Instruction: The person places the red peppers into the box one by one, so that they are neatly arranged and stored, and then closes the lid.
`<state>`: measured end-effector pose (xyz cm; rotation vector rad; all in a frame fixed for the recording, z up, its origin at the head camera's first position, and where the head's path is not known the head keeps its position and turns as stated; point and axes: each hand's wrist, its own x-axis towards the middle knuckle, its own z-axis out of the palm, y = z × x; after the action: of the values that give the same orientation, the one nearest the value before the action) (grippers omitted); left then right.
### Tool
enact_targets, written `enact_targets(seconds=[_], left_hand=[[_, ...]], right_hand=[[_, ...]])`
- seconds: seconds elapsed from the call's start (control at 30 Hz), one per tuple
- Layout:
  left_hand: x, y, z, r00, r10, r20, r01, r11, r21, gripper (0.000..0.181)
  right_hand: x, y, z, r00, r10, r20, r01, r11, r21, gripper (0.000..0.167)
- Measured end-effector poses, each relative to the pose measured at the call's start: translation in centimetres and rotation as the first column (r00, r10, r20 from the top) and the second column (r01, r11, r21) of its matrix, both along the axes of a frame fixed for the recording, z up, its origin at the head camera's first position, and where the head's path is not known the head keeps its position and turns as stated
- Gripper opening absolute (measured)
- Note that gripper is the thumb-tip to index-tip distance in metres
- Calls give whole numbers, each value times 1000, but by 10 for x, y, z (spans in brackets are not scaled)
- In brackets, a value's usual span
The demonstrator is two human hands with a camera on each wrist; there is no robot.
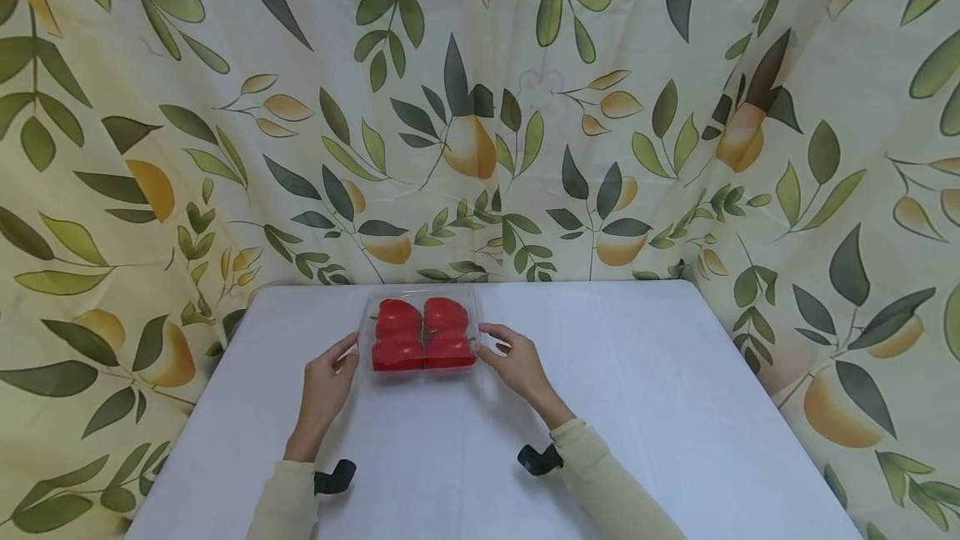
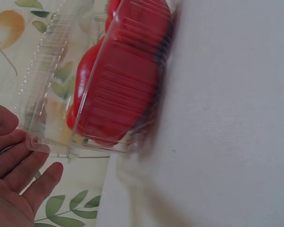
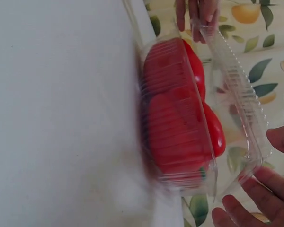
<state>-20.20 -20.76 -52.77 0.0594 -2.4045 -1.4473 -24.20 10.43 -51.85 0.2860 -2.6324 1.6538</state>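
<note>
Several red bell peppers sit in a clear plastic clamshell container toward the far side of the table. Its transparent lid stands raised from the tray, with a gap between the two rims. At the left front corner, my left hand holds the lid edge between thumb and fingers. My right hand pinches the lid at the opposite side, thumb above and fingers below. In the left wrist view, the ribbed tray wall shows the peppers through it.
A white-covered table lies under the container. Leaf-and-fruit patterned curtain hangs behind the table and along both sides. Dark wrist-camera mounts stick out from both cuffs.
</note>
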Motion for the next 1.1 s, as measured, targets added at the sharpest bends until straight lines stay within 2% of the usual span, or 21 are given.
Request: enact_targets(seconds=[0.2, 0.5, 0.73, 0.83, 0.97, 1.1], left_hand=[[1, -1, -7, 1000, -5, 20, 6, 1000, -20, 35], [3, -1, -13, 996, -8, 90, 8, 1000, -2, 36], [3, -2, -21, 999, -13, 34, 14, 999, -29, 36], [3, -2, -25, 1000, -23, -7, 23, 1000, -17, 34], [1, 0, -31, 999, 5, -52, -4, 1000, 2, 31], [2, -2, -32, 999, 45, -4, -46, 999, -26, 30]], right_hand=[[2, 0, -6, 1000, -5, 25, 5, 1000, 14, 38], [4, 1, -15, 998, -12, 65, 11, 1000, 6, 39], [4, 1, -23, 998, -27, 51, 28, 999, -24, 38], [5, 2, -25, 998, -29, 47, 31, 999, -35, 36], [7, 3, -29, 996, -40, 75, 42, 999, -32, 34], [7, 3, -32, 991, -42, 123, 46, 998, -30, 33]])
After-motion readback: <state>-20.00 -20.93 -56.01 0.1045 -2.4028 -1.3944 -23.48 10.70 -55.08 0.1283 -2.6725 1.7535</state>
